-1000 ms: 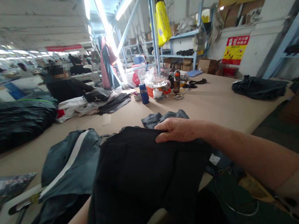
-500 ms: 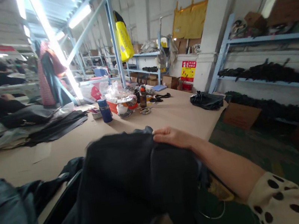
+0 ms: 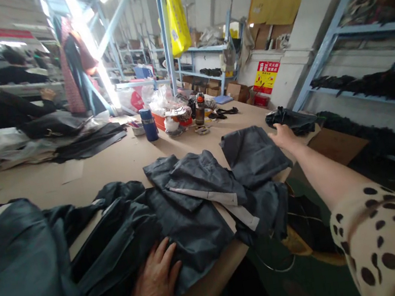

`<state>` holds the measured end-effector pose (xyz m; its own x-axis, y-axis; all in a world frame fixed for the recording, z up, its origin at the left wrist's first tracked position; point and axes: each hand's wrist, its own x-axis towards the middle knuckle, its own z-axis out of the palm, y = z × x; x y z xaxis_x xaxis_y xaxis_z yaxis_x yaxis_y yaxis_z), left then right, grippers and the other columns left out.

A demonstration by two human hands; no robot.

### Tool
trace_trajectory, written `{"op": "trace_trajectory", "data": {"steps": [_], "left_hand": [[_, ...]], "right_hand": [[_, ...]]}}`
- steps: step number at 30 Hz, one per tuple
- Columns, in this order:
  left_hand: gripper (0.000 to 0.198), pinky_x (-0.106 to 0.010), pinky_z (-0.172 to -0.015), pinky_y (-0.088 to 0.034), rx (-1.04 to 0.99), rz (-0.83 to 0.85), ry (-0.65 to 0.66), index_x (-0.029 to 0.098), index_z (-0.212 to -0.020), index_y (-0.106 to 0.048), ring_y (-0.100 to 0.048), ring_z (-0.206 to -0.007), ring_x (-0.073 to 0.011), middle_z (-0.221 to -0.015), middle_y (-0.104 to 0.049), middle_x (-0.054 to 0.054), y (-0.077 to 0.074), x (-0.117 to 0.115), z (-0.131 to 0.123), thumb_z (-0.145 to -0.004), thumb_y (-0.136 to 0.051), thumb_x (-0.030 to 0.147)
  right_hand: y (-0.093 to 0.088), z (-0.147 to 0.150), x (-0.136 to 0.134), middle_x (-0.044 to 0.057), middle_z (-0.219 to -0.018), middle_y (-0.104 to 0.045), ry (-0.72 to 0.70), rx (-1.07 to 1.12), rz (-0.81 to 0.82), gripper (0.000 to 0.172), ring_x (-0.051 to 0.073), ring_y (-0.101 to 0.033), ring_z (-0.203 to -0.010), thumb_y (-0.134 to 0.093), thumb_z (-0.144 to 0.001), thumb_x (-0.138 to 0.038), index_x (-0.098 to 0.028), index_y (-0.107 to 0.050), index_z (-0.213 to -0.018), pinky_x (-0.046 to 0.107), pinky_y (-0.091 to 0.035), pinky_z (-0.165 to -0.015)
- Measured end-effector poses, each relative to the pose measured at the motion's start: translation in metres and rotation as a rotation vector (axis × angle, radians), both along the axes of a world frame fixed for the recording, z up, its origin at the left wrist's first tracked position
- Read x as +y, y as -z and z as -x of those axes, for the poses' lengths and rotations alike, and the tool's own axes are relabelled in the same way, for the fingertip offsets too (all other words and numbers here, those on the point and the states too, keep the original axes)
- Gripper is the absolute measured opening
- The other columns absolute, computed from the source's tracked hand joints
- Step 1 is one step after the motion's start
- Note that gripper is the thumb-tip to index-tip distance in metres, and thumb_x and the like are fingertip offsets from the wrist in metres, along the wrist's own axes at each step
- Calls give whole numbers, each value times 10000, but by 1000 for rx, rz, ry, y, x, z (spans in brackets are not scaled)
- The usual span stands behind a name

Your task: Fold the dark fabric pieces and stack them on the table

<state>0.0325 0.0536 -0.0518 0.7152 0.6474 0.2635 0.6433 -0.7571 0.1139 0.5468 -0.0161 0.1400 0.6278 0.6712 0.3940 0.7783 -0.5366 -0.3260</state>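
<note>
Here, in the head view, the left hand (image 3: 154, 280) lies flat with open fingers on the dark grey garments (image 3: 191, 204), while the right hand (image 3: 282, 135), stretched far out, touches the edge of a folded grey piece (image 3: 253, 154) just beside it.

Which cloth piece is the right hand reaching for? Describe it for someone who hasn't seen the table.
On the long tan table, look past the grey heap near the front edge. The right hand touches the flat grey cloth piece furthest right. Unlike its crumpled neighbours with pale bands, it lies smooth, plain and partly over the table edge.
</note>
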Motion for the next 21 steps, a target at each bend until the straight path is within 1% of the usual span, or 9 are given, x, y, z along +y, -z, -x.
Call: {"op": "trace_trajectory", "data": {"steps": [2,5,6,7,9,12,14,18,21], "left_hand": [[417,-450,-1036,-454,12,15,-5,211,-1220,-614,-467,-1267,-273,-1368,-518,-52,-1,-2,0,-901,-422,400],[414,-449,-1042,-446,29,53,-12,206,-1221,-613,-459,-1270,-274,-1372,-513,-53,-5,-4,0,-905,-419,392],[413,-449,-1045,-442,29,67,-14,203,-1224,-610,-455,-1274,-275,-1375,-511,-54,-7,-4,-1,-907,-417,384],[411,-451,-1046,-439,29,81,-17,202,-1225,-609,-450,-1277,-276,-1375,-510,-54,-8,-5,-1,-907,-417,379],[410,-459,-1056,-426,23,107,-24,208,-1237,-597,-436,-1289,-274,-1387,-497,-50,-11,-6,-3,-909,-416,372],[409,-462,-1067,-413,2,146,-33,215,-1249,-584,-421,-1302,-267,-1402,-480,-46,-13,-7,-4,-912,-411,371],[404,-462,-1080,-399,-18,171,-35,212,-1244,-586,-410,-1311,-264,-1402,-480,-50,-14,-9,-4,-912,-413,362],[384,-469,-1086,-386,-101,241,-31,214,-1215,-606,-410,-1313,-267,-1399,-481,-58,-9,-6,-1,-888,-449,339],[353,-473,-1040,-428,-325,333,-18,201,-1084,-668,-506,-1222,-272,-1304,-563,-83,-11,-2,-1,-872,-467,398]], "right_hand": [[16,48,8,172,-1136,-571,-166,-49,32,305,212,-513,-1050,-468,-889,-171,-78,-541,-1170,411,-369,-982],[45,141,19,36,-1075,-613,-598,-98,166,254,160,-505,-1073,-593,-840,-300,-232,-615,-1084,279,-384,-978],[56,169,22,31,-1051,-612,-731,-120,227,266,183,-500,-1079,-642,-797,-341,-246,-628,-1045,296,-388,-973],[67,192,24,64,-1082,-593,-812,-183,316,313,228,-485,-1091,-641,-791,-351,-223,-610,-1075,352,-398,-957],[85,221,29,120,-1103,-573,-803,-204,396,274,272,-482,-1083,-547,-840,-251,-171,-589,-1099,410,-411,-915],[100,223,38,175,-1033,-590,-691,-124,408,224,263,-540,-985,-412,-864,-120,-101,-607,-972,388,-437,-840],[98,210,45,156,-969,-617,-650,-27,369,193,233,-574,-907,-428,-871,-161,-114,-614,-890,349,-441,-817],[71,190,51,69,-819,-651,-586,261,125,252,185,-589,-824,-425,-880,-302,-163,-621,-803,294,-430,-812],[47,193,43,50,-803,-664,-563,572,-93,325,182,-604,-787,-382,-868,-400,-170,-611,-868,290,-465,-757]]}}
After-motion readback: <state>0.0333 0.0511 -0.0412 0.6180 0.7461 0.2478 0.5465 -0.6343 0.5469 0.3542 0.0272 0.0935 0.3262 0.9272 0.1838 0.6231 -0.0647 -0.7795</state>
